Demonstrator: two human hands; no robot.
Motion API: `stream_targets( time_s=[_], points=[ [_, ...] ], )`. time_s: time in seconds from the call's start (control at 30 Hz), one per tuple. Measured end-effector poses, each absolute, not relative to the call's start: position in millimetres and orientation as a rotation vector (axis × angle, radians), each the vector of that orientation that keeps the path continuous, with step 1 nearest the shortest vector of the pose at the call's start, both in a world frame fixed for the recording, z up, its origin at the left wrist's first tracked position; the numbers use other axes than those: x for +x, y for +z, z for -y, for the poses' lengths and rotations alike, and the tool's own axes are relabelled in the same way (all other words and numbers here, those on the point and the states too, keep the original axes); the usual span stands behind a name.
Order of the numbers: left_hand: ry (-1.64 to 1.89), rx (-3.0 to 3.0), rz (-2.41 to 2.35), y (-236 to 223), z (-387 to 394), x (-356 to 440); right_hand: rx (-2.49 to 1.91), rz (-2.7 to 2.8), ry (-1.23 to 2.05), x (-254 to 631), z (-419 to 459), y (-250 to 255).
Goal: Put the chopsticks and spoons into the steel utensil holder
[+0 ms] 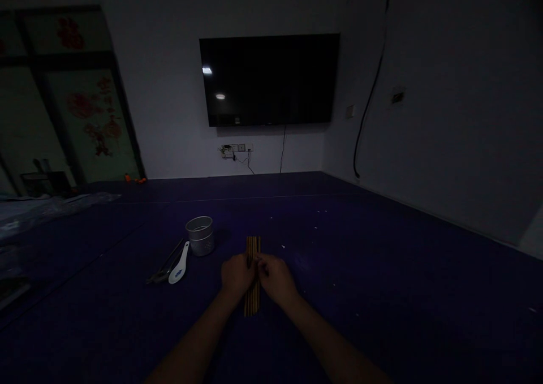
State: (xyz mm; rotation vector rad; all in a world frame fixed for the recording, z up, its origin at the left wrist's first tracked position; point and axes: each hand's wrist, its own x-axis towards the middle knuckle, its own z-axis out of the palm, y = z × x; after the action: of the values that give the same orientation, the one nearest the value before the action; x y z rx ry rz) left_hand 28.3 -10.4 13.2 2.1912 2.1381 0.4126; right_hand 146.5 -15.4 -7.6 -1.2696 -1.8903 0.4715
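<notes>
Several yellowish-brown chopsticks (251,303) lie side by side in a flat row on the dark blue floor covering, pointing away from me. My left hand (236,274) is closed at their left side, its fingertips hidden against the sticks. From the right, my right hand (278,277) reaches in with curled fingers, thumb and forefinger pinched at the row's middle. Both hands meet over the sticks and cover part of them. Dim light makes the exact finger contact hard to see.
Left of my hands stand a silver metal cup (201,238), a white spoon (180,266) and dark, thin metal utensils (163,272). Clear plastic sheeting (55,207) lies at the far left. White specks dot the blue floor covering (382,293). A television (271,81) hangs on the back wall.
</notes>
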Motion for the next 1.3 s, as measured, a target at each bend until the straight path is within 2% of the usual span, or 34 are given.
stream_targets(
  time_s=[0.53,1.3],
  points=[
    [0.427,2.181,-2.155,10.2,9.5,27.3,-1.515,2.081,0.263,148.2,23.7,-0.1],
    [0.367,2.191,-2.143,12.5,9.7,27.5,-1.443,2.126,0.308,148.9,21.6,-6.4]
  ],
)
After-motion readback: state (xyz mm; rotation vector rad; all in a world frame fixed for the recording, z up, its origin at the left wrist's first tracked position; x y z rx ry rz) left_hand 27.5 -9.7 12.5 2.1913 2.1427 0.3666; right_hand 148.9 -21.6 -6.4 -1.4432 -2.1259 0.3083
